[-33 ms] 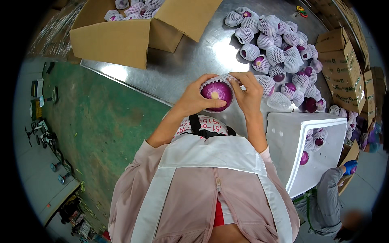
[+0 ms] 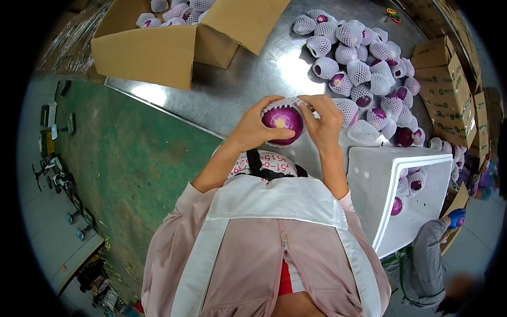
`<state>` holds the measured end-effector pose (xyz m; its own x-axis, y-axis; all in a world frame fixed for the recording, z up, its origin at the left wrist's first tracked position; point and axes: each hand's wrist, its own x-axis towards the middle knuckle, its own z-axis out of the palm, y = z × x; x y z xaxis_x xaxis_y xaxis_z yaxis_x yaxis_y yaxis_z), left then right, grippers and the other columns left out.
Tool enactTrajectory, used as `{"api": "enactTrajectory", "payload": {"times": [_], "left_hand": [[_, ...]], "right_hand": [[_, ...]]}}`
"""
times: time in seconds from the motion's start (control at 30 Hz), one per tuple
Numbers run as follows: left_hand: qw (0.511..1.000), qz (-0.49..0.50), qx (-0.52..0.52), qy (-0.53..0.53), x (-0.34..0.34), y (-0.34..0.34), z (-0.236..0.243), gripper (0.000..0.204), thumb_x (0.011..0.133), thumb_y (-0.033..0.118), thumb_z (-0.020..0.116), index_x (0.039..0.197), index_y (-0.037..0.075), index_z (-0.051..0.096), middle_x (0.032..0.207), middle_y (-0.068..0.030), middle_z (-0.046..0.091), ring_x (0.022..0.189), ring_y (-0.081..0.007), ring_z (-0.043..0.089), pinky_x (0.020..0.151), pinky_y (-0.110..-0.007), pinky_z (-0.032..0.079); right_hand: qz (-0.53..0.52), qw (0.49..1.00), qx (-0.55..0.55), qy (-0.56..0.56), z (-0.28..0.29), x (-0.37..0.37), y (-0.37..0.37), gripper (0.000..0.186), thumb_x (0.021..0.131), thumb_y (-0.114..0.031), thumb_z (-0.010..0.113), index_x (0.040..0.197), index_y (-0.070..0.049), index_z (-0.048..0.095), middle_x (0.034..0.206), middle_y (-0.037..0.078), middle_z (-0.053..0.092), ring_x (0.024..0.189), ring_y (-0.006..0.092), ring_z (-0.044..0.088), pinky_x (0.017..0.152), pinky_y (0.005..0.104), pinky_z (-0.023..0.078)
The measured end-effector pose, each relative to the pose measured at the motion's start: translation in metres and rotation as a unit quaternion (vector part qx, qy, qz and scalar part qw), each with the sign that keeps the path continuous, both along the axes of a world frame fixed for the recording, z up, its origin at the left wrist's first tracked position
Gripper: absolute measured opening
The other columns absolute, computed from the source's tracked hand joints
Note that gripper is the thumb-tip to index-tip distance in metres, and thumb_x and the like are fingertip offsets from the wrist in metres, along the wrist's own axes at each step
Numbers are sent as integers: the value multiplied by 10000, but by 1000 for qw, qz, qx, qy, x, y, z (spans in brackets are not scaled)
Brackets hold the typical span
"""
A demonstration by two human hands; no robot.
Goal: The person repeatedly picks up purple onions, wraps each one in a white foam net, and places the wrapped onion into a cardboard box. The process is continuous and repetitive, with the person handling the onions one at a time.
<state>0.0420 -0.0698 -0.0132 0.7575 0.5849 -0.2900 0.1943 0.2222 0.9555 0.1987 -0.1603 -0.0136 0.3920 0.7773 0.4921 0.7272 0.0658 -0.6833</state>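
A red onion (image 2: pixel 283 128), its pale root end facing me, sits partly inside a white foam net sleeve (image 2: pixel 288 100) just above the metal table's near edge. My left hand (image 2: pixel 253 126) is wrapped around its left side, with the thumb lying across the front. With fingers bent at the upper right, my right hand (image 2: pixel 323 119) pinches the sleeve's rim; its fingertips are partly hidden. Just right of that hand lies a netted onion (image 2: pixel 346 111), and below it a white foam sleeve (image 2: pixel 363 131) whose contents I cannot make out.
Several netted onions (image 2: pixel 359 72) cover the right of the metal table (image 2: pixel 232 100). An open cardboard box (image 2: pixel 142 55) stands at far left. Near right, a white foam box (image 2: pixel 369 179) holds more onions. A co-worker's blue-gloved hand (image 2: pixel 456 217) holds an onion beyond it.
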Motion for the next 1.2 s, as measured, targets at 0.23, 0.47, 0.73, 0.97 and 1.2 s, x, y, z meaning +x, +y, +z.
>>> {"api": "enactTrajectory", "payload": {"times": [0.23, 0.47, 0.73, 0.97, 1.2], "left_hand": [[996, 47, 81, -8, 3, 6, 13, 717, 622, 215, 836, 1218, 39, 478, 1163, -100, 524, 1027, -175, 550, 880, -285, 463], [968, 210, 115, -74, 10, -8, -1, 354, 824, 214, 670, 1089, 37, 515, 1005, -66, 568, 921, -189, 566, 757, -305, 507], [901, 72, 427, 25, 1, -12, -6, 143, 859, 107, 559, 814, 13, 461, 701, -154, 509, 605, -338, 509, 525, -385, 392], [934, 49, 347, -69, -2, -20, 3, 84, 853, 16, 509, 793, 2, 452, 618, -151, 435, 490, -271, 443, 469, -361, 339], [940, 54, 332, -61, 5, 2, 28, 510, 699, 203, 762, 1102, 41, 495, 979, -106, 551, 873, -210, 563, 733, -273, 472]], "right_hand": [[65, 969, -25, 239, 7, -7, -8, 673, 585, -171, 834, 1183, -49, 550, 1107, 101, 581, 989, 245, 579, 845, 323, 467], [65, 924, -28, 376, 9, -8, -12, 875, 579, -150, 841, 1326, -25, 403, 1257, 131, 479, 1109, 217, 521, 950, 337, 443], [25, 963, -6, 270, -1, -1, -15, 855, 598, -143, 816, 1328, -16, 388, 1232, 134, 475, 1101, 219, 517, 936, 331, 446], [8, 953, -23, 302, 2, -6, -13, 814, 607, -123, 767, 1323, -6, 397, 1275, 148, 460, 1131, 236, 498, 958, 336, 427], [112, 970, -96, 192, 15, 15, -12, 848, 565, -134, 751, 1334, -40, 406, 1310, 153, 480, 1186, 278, 491, 971, 362, 422]]}}
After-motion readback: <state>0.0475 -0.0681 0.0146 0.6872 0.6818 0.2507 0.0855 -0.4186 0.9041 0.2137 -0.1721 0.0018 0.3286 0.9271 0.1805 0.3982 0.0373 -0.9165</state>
